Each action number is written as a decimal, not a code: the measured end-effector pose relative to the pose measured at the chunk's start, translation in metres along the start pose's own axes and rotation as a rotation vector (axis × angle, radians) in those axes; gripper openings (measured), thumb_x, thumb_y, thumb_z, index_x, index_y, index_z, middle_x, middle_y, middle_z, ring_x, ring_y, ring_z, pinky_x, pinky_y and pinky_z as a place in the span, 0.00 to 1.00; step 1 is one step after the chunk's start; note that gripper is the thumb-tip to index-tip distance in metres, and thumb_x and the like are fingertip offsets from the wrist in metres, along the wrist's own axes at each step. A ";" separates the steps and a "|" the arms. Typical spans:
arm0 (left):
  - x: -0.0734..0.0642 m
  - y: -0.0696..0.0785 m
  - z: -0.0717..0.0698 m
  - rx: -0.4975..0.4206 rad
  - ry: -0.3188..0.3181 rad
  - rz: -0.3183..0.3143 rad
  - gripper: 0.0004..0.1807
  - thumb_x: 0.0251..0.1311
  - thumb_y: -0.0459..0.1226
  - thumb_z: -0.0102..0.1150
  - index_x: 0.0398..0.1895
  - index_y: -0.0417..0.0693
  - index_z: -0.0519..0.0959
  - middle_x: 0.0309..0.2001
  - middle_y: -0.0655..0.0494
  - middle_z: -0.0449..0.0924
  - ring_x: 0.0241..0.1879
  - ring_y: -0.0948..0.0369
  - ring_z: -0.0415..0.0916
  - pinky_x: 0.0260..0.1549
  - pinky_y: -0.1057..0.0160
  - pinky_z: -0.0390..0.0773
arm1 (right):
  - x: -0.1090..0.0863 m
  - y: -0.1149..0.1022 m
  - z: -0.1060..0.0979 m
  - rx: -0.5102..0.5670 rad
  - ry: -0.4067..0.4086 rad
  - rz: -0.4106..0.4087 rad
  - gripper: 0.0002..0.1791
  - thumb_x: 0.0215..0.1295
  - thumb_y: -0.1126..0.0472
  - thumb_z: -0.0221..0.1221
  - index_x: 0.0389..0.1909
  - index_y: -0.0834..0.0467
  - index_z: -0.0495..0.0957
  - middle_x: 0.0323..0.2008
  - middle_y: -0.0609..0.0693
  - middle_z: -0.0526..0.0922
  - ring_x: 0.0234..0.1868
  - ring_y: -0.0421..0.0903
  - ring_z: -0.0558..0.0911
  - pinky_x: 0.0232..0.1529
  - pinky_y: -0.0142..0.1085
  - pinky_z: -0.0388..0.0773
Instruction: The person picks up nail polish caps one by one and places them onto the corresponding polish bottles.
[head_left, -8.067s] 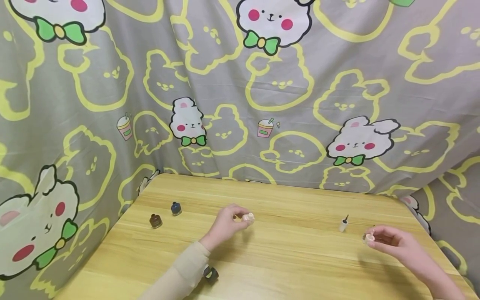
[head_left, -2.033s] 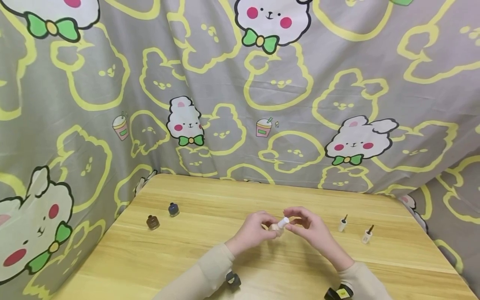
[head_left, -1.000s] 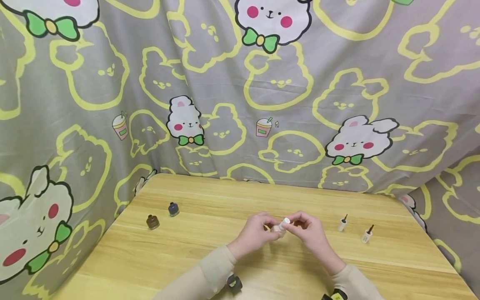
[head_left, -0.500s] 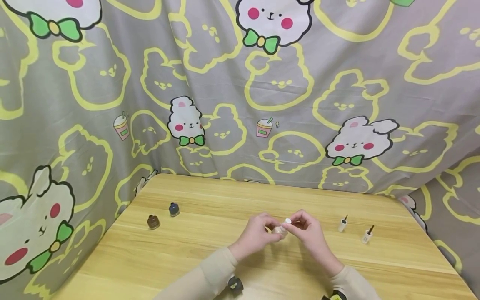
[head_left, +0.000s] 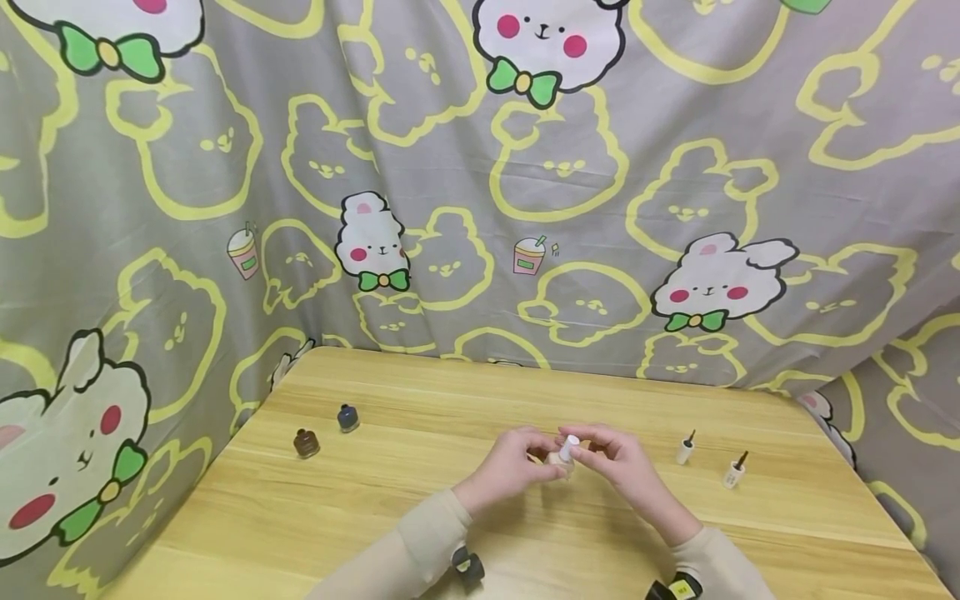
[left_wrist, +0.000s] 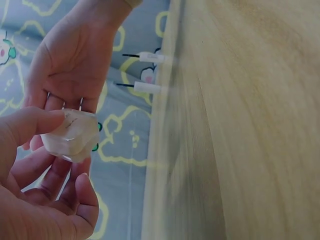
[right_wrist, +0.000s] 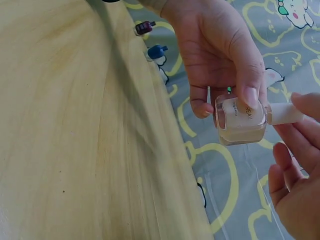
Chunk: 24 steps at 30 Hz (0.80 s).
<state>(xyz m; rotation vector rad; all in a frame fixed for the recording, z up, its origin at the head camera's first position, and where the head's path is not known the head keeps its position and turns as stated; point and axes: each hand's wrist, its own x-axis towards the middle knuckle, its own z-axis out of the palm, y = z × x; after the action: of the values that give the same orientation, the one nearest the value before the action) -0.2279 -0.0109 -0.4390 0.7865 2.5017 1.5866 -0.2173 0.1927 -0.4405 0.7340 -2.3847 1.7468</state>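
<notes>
Over the middle of the table, my left hand point(head_left: 517, 467) grips a small clear nail polish bottle point(head_left: 557, 461) with pale, creamy contents. In the right wrist view the bottle point(right_wrist: 241, 121) is tilted on its side, its printed label facing up under the left thumb. Its white cap point(right_wrist: 284, 114) sits at the neck, and my right hand point(right_wrist: 300, 185) pinches it between thumb and fingers. From the head view, the right hand point(head_left: 618, 467) meets the left at the cap's top point(head_left: 572, 443). In the left wrist view the bottle point(left_wrist: 75, 137) hides the cap.
Two white brush caps, one farther back point(head_left: 685, 447) and one nearer point(head_left: 734, 471), stand brush-up on the table's right side. A brown polish bottle point(head_left: 306, 444) and a dark blue one point(head_left: 347, 418), both without white caps, stand at left. A patterned curtain point(head_left: 450, 167) surrounds the wooden table point(head_left: 420, 392).
Eight seconds ago my right hand held a small pale object at far right, and one brush cap stood there. Now two stand, and both hands meet mid-table. Lately the right fingers shifted around the cap.
</notes>
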 end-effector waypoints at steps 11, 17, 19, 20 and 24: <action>0.001 -0.002 -0.001 -0.046 -0.053 -0.025 0.08 0.49 0.35 0.72 0.33 0.43 0.86 0.33 0.57 0.83 0.29 0.71 0.74 0.30 0.74 0.76 | 0.001 0.003 -0.001 -0.135 -0.001 -0.161 0.10 0.64 0.67 0.61 0.45 0.60 0.83 0.43 0.49 0.87 0.39 0.33 0.78 0.36 0.32 0.72; 0.001 -0.002 0.000 -0.027 -0.042 -0.023 0.08 0.48 0.34 0.72 0.33 0.43 0.86 0.31 0.58 0.83 0.28 0.72 0.72 0.29 0.74 0.75 | 0.001 0.004 -0.001 -0.132 0.011 -0.144 0.09 0.63 0.66 0.62 0.44 0.58 0.84 0.41 0.52 0.88 0.34 0.34 0.76 0.33 0.31 0.71; 0.000 -0.001 0.000 -0.013 -0.027 -0.023 0.08 0.47 0.33 0.72 0.33 0.43 0.86 0.30 0.59 0.82 0.28 0.72 0.72 0.29 0.74 0.75 | 0.001 0.003 0.000 -0.123 0.023 -0.115 0.09 0.63 0.66 0.62 0.43 0.59 0.84 0.41 0.53 0.88 0.31 0.34 0.74 0.31 0.31 0.71; 0.000 0.000 0.001 -0.007 -0.021 -0.026 0.09 0.47 0.33 0.73 0.33 0.43 0.86 0.30 0.59 0.82 0.28 0.73 0.72 0.29 0.74 0.75 | 0.001 0.002 0.000 -0.118 0.030 -0.096 0.09 0.63 0.66 0.62 0.43 0.59 0.84 0.40 0.54 0.88 0.30 0.34 0.74 0.31 0.31 0.70; -0.001 0.002 0.002 0.008 0.003 -0.018 0.10 0.47 0.34 0.73 0.35 0.43 0.87 0.30 0.60 0.81 0.28 0.73 0.72 0.30 0.74 0.74 | 0.000 -0.001 0.002 -0.092 0.077 -0.021 0.08 0.61 0.64 0.64 0.41 0.59 0.84 0.37 0.52 0.88 0.28 0.34 0.72 0.28 0.30 0.70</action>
<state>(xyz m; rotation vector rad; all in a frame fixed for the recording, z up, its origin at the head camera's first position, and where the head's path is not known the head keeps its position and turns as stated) -0.2255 -0.0087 -0.4383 0.7606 2.5116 1.5734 -0.2169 0.1908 -0.4406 0.6645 -2.3793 1.6143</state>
